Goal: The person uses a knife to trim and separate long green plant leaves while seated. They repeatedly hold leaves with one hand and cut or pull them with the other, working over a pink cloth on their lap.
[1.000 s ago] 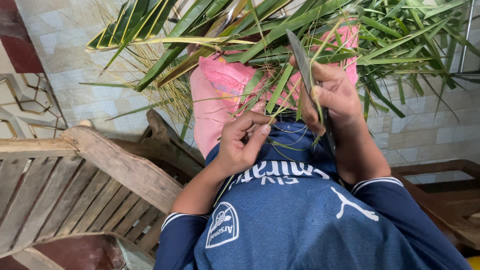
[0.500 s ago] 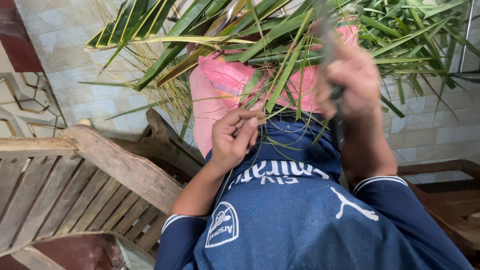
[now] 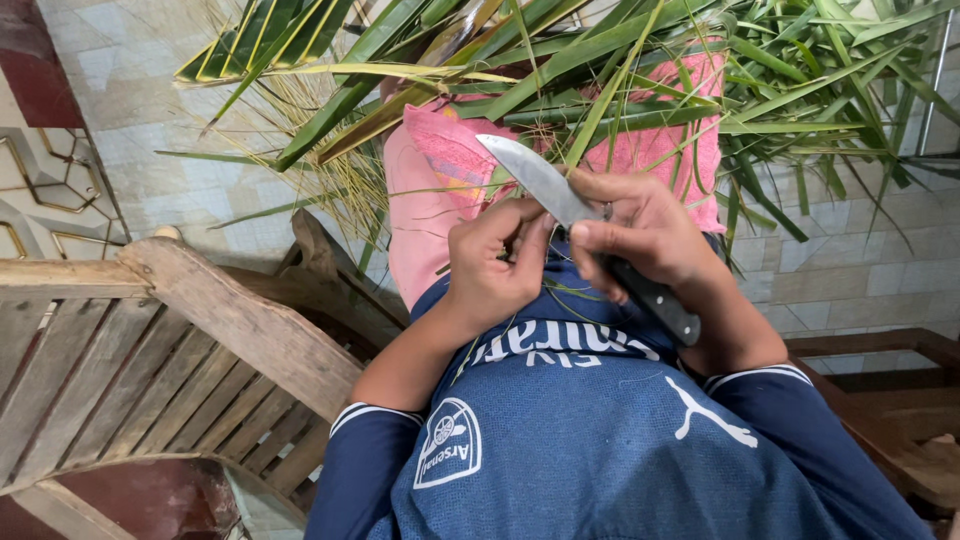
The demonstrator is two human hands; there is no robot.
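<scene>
Head view, right hand [image 3: 650,240] mid-frame, grip clamped on a black-handled knife [image 3: 575,215], left hand [image 3: 490,265] pinched on a thin leaf strip [image 3: 545,225] beside the blade, green palm leaves [image 3: 620,60] across the top, wooden chair [image 3: 180,330] lower left.

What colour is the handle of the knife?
The knife handle is black, seen in the head view, held in the right hand.

No packages, signs or screens; only white printed badges and lettering on the blue shirt [image 3: 600,440].
</scene>
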